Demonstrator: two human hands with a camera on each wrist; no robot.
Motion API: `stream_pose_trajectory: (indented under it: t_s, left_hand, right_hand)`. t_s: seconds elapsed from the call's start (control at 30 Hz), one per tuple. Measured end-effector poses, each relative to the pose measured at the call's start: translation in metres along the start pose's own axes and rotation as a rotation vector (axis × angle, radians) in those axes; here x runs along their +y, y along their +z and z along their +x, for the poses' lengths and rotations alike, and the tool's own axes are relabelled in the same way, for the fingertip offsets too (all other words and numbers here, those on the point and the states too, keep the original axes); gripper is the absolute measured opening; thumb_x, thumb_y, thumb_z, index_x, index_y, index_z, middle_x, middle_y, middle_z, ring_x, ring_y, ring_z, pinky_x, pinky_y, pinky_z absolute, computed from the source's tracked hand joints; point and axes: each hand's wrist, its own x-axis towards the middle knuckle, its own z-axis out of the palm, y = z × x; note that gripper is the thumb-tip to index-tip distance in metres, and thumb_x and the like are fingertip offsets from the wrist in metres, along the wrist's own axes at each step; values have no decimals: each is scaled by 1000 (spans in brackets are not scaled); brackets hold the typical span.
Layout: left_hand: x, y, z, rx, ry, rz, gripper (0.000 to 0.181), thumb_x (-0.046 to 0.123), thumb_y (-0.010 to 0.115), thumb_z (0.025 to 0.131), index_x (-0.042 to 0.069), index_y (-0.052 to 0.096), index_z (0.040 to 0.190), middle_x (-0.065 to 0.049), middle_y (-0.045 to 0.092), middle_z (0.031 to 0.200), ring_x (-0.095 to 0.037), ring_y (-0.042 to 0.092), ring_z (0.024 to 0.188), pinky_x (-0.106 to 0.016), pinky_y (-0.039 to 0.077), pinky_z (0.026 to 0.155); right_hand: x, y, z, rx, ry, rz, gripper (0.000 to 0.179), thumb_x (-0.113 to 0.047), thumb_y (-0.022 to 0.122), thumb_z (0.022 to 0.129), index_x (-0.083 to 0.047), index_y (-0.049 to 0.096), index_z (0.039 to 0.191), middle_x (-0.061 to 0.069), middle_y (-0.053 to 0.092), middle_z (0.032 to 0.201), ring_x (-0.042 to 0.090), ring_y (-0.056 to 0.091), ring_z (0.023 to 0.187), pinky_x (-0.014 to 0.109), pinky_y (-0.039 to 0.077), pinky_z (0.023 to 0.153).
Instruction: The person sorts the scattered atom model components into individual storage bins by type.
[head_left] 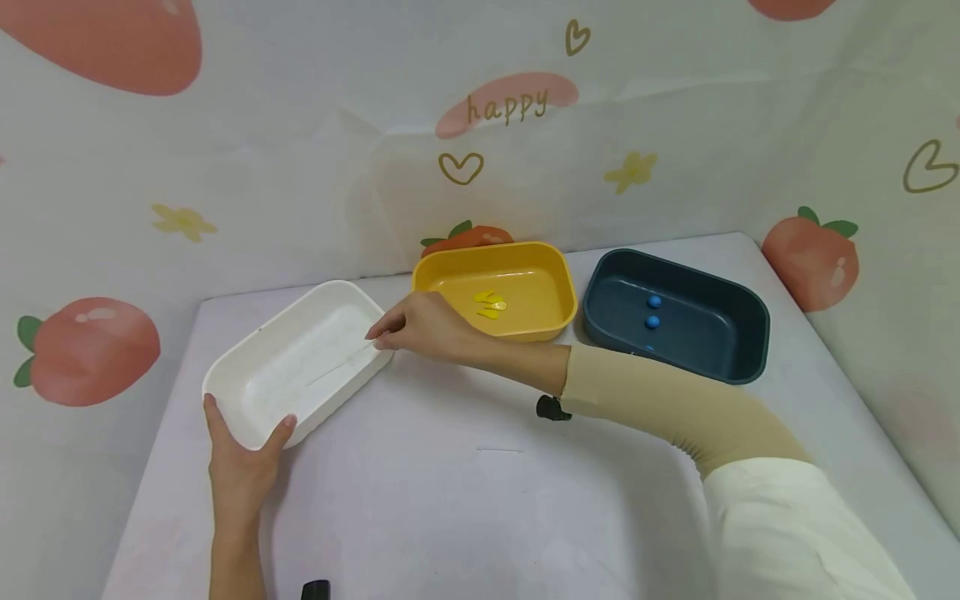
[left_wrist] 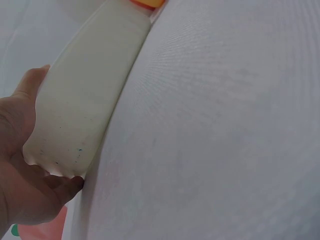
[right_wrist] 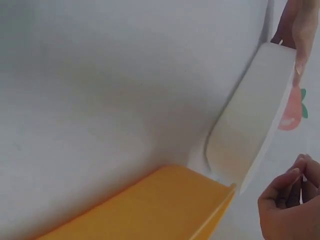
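Observation:
A white tray (head_left: 296, 425) lies on the left of the table. My left hand (head_left: 242, 467) grips its near end, thumb at the rim; in the left wrist view the left hand's fingers (left_wrist: 67, 189) curl under that end. My right hand (head_left: 427, 327) is over the tray's right end, thumb and fingertips pinched together. A thin pale strand (head_left: 330, 371) runs from these fingertips down into the tray, too faint to show its kind. In the right wrist view the pinched right fingers (right_wrist: 295, 175) are beside the tray's far end.
Behind my right wrist a yellow tray (head_left: 532, 271) holds several small yellow pieces (head_left: 491, 304). A dark blue tray (head_left: 720, 333) at the right back holds blue balls (head_left: 653, 312). Another thin strand (head_left: 500, 450) lies on the table's middle. A patterned cloth backdrop (head_left: 337, 192) rises behind.

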Motion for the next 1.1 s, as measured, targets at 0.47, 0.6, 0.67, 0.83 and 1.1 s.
stream_pose_trajectory:
  t_s: [0.47,0.6,0.67,0.83,1.1]
  left_hand:
    - [-4,1,1,6,11,7,113,35,74,88,25,-14,159,-20,8,164,-45,14,148,-60,15,117]
    - [-4,1,2,11,11,-4,113,35,74,88,26,-14,159,-18,9,164,-44,15,148,-60,15,117]
    - [-4,1,2,11,18,-7,113,36,74,88,25,-13,159,-19,8,164,-45,15,148,-61,15,117]
    - [-4,1,3,2,17,7,114,38,75,88,25,-14,159,-19,8,164,-46,15,147,-61,16,116]
    - [-2,1,4,5,8,8,114,37,74,88,25,-14,158,-18,7,165,-45,14,148,-61,16,116]
  right_hand:
    - [-7,15,39,27,42,-73,11,-30,74,90,-20,79,93,-13,70,79,6,57,73,15,47,63]
    - [-5,17,48,54,33,-38,11,-28,74,91,-18,78,93,-9,70,79,7,57,70,17,49,62]
    - [-3,20,52,55,29,-16,10,-26,74,91,-17,77,92,-4,71,80,8,58,66,17,50,61]
    - [-2,27,60,32,25,26,10,-22,72,92,-14,78,93,6,73,84,9,61,62,18,52,60]
    - [-5,40,72,24,23,90,8,-20,74,91,-12,77,90,8,72,82,10,61,62,18,54,59]
